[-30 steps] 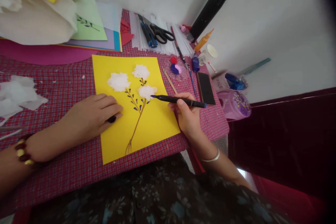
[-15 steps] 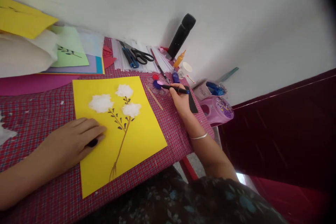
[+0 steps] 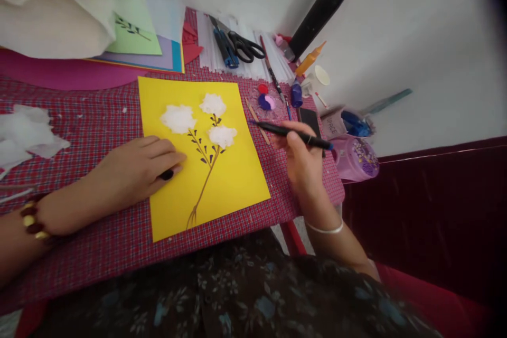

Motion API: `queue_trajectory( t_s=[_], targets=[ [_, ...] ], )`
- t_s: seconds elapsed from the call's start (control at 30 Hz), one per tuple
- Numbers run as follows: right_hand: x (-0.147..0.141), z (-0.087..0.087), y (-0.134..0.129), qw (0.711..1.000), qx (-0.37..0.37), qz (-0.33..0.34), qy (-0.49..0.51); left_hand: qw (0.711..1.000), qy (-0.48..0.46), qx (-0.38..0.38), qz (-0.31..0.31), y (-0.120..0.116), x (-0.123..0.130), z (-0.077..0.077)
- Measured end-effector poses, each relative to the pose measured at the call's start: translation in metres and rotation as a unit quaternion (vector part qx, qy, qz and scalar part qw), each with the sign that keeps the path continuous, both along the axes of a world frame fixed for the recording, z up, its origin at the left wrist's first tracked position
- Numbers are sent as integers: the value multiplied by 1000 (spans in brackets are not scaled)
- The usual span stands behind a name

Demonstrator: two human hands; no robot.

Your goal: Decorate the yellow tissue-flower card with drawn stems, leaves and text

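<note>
A yellow sheet [image 3: 245,169] lies on the checked cloth, bearing a brown stem, dark painted leaves and several white fluffy blossoms [image 3: 178,119]. My left hand [image 3: 138,169] rests flat on the sheet's left edge. A small black thing shows between its thumb and fingers; I cannot make out what it is. My right hand [image 3: 303,156] is closed around a black paintbrush [image 3: 291,133] with a blue end, held right of the sheet. The brush's dark tip points left, near the sheet's right edge. Behind it sits a clear palette [image 3: 279,110] with red, dark blue and pink paint.
Scissors [image 3: 245,47] and a blue-and-black cutter [image 3: 225,45] lie on white strips at the back. A black bottle [image 3: 325,8], a paper cup [image 3: 317,80] and an orange tube [image 3: 311,58] stand by the wall. White tissue [image 3: 29,134] lies left; a pink container [image 3: 354,158] is beyond the right edge.
My right hand has drawn the paintbrush away from the dark blue paint, towards the yellow sheet. My left hand stays on the sheet. The view has shifted.
</note>
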State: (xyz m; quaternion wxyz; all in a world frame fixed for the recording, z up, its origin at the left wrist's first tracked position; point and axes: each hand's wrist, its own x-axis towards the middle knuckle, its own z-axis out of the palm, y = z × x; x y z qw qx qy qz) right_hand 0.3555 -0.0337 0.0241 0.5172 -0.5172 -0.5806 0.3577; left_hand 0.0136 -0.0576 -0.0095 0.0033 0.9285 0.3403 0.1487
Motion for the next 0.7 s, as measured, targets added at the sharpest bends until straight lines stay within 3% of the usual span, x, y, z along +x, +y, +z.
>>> queue_trajectory(
  t_s=[0.13, 0.23, 0.4, 0.7],
  targets=[
    [-24, -4, -58, 996, -71, 47, 27, 1000, 2, 20, -7, 0, 0, 2],
    [-35, -15, -76, 995, -90, 30, 27, 999, 5, 33, -9, 0, 1, 4],
    [-40, -24, -78, 995, -93, 22, 4, 999, 9, 42, -20, 1, 1, 5],
    [-41, -23, -74, 995, -84, 34, -31, 999, 12, 41, -12, 1, 1, 4]
  ],
)
